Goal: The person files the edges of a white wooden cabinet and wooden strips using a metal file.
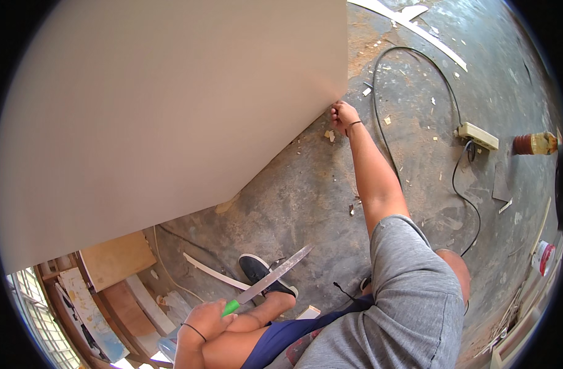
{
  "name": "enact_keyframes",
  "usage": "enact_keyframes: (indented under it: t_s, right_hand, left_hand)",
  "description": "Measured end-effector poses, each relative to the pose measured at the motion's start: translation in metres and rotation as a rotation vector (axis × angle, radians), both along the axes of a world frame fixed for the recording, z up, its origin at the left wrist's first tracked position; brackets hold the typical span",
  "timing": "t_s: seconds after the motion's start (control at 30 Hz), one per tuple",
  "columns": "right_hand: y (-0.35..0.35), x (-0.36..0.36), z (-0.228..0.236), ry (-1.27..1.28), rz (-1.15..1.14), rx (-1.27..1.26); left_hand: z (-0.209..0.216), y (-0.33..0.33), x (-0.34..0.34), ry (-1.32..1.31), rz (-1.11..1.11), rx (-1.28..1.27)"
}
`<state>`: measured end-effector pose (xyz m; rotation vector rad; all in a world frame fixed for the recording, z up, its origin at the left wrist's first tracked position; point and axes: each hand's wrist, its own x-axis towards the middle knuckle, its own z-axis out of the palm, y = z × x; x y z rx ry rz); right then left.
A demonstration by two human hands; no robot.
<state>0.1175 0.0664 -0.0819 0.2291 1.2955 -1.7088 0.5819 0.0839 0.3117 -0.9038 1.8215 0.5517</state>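
Observation:
My left hand (205,323) is closed around the green handle of a long, flat metal file (275,275), low at the left over my bent leg. The file's grey blade slants up to the right, above a dark shoe (260,275). My right arm reaches far forward. At its end my right hand (344,117) has curled fingers at the lower corner of a large, pale, smooth panel (183,117). Whatever lies between those fingers is too small to make out. The panel fills the upper left, and its lower edge runs down from my right hand toward the left.
On the grey concrete floor (306,184) lie scraps and dust. A black cable (380,117) loops to a beige power strip (478,136); beside it is a bottle (535,144) of brownish liquid. White strips (416,31) lie far right. Boards (118,258) are stacked at lower left.

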Motion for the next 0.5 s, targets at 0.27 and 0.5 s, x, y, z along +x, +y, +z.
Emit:
enact_keyframes:
  t_s: [0.27,0.5]
  right_hand:
    - [-0.005,0.004,0.008,0.246,-0.022,0.227]
    - [-0.002,0.005,0.008,0.076,0.025,0.112]
  left_hand:
    - [0.001,0.000,-0.004,0.004,0.005,0.010]
    - [0.000,0.000,-0.002,-0.014,-0.008,0.014]
